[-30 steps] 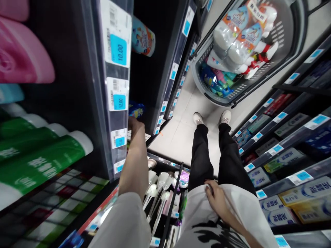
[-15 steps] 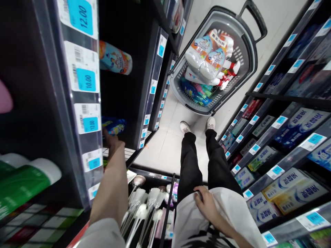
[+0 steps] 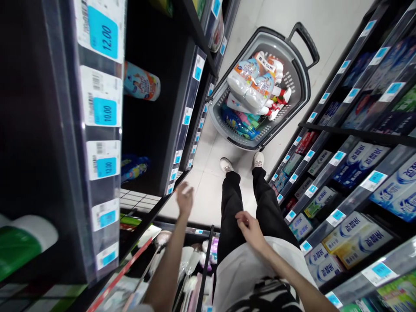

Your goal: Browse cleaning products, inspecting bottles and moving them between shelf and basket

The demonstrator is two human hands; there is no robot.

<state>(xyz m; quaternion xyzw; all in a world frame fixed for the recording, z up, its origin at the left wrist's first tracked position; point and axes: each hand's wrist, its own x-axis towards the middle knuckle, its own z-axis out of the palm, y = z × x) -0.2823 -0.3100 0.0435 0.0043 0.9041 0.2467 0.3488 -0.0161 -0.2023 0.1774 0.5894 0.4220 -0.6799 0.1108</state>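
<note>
Resting on the floor (image 3: 208, 186) just beyond the toes of the pale shoes (image 3: 258, 160), the grey basket (image 3: 297, 93) has perforated walls, a dark rim and a black handle (image 3: 305, 41) angled outward. Its upper layer comprises orange-labelled bottles (image 3: 255, 82) in clear wrap; beside and beneath lie white bottles with red-and-white spray heads (image 3: 276, 106) and blue and green packages (image 3: 240, 121). A blue package (image 3: 134, 167) lies on the dark shelf at the left, near the left hand. The left forearm extends forward over the lower rack; the left hand (image 3: 184, 198) is raised beside the shelf edge, fingers curved and moderately apart. The right forearm crosses the white shirt (image 3: 276, 255); the right hand (image 3: 251, 229) is positioned over the black trousers (image 3: 232, 208), fingers bent inward, though whether they grip anything cannot be told. The floor is pale tile. Shelving with blue-and-white price labels flanks the aisle; boxed goods (image 3: 354, 234) fill the right side, and long-handled utensils (image 3: 186, 268) occupy the lower rack.
</note>
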